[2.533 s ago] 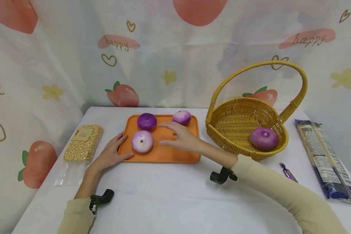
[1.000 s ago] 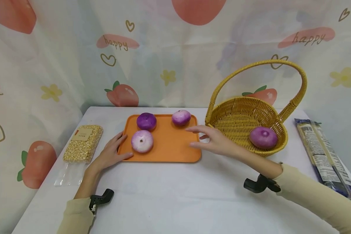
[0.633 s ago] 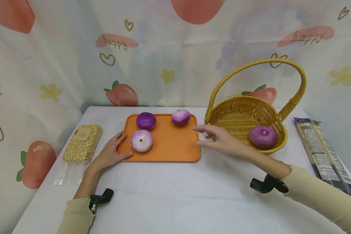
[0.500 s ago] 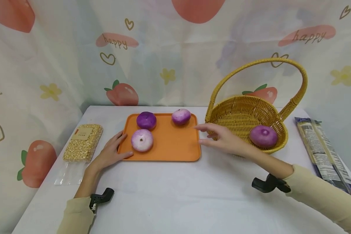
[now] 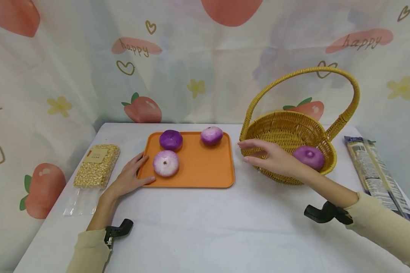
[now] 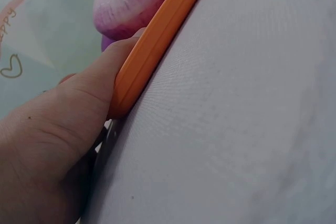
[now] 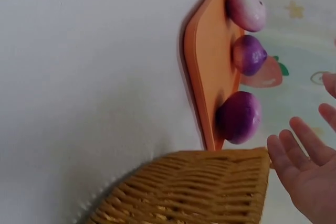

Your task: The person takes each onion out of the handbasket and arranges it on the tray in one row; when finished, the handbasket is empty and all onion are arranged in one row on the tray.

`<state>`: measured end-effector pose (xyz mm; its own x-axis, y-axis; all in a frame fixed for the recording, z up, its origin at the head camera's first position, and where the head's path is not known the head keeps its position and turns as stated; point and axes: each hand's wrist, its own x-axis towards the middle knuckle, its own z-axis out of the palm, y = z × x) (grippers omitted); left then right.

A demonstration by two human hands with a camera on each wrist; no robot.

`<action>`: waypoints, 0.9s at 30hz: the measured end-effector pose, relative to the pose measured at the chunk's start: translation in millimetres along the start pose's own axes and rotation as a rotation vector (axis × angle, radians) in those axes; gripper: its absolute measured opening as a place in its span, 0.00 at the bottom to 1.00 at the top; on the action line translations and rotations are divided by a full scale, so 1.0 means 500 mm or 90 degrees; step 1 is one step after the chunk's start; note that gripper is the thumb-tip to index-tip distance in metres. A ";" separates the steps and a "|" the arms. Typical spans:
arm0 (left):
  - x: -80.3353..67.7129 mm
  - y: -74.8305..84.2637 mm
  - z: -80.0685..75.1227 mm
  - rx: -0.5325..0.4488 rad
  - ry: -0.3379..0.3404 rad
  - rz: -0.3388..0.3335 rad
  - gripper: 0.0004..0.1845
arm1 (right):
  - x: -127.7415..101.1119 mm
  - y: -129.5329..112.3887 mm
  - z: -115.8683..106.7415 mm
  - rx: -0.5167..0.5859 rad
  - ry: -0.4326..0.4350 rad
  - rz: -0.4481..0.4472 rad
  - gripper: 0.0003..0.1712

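Note:
An orange tray (image 5: pixel 198 178) carries three purple onions: a pale one (image 5: pixel 166 163) at the front left, a dark one (image 5: pixel 171 140) behind it, and one (image 5: pixel 211 135) at the back right. My left hand (image 5: pixel 131 177) rests flat against the tray's left edge (image 6: pixel 152 45), thumb on the rim. My right hand (image 5: pixel 270 157) hovers with straight fingers, holding nothing, in front of the wicker basket (image 5: pixel 259 151), which holds another purple onion (image 5: pixel 310 157). In the right wrist view the basket (image 7: pixel 199 192) and the tray (image 7: pixel 202 72) show side by side.
A clear bag of yellow kernels (image 5: pixel 97 167) lies left of the tray. A long dark packet (image 5: pixel 376 178) lies at the table's right edge. The basket's tall handle (image 5: pixel 304 74) arches over it. A printed curtain hangs behind the white table (image 5: pixel 198 227).
My right hand has drawn away from the tray, moving rightward to the front of the basket. The left hand, tray and onions have stayed put.

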<state>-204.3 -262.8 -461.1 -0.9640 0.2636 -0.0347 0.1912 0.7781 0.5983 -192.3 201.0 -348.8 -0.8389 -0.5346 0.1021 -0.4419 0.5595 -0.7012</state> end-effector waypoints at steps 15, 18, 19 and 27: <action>0.002 0.000 -0.002 0.019 0.008 0.014 0.50 | -0.022 0.005 -0.064 -0.049 -0.029 0.038 0.25; 0.003 0.002 -0.004 0.019 0.006 0.013 0.50 | -0.031 0.008 -0.079 -0.074 -0.033 0.057 0.25; 0.003 0.002 -0.004 0.018 0.005 0.012 0.50 | -0.034 0.010 -0.084 -0.085 -0.033 0.065 0.26; 0.001 0.001 -0.002 0.015 0.004 0.009 0.50 | -0.047 0.018 -0.120 -0.155 -0.063 0.109 0.26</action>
<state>-205.0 -262.9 -460.3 -0.9624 0.2708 -0.0215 0.2085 0.7872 0.5803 -195.7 256.9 -315.1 -0.8779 -0.4718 -0.0812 -0.3697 0.7759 -0.5111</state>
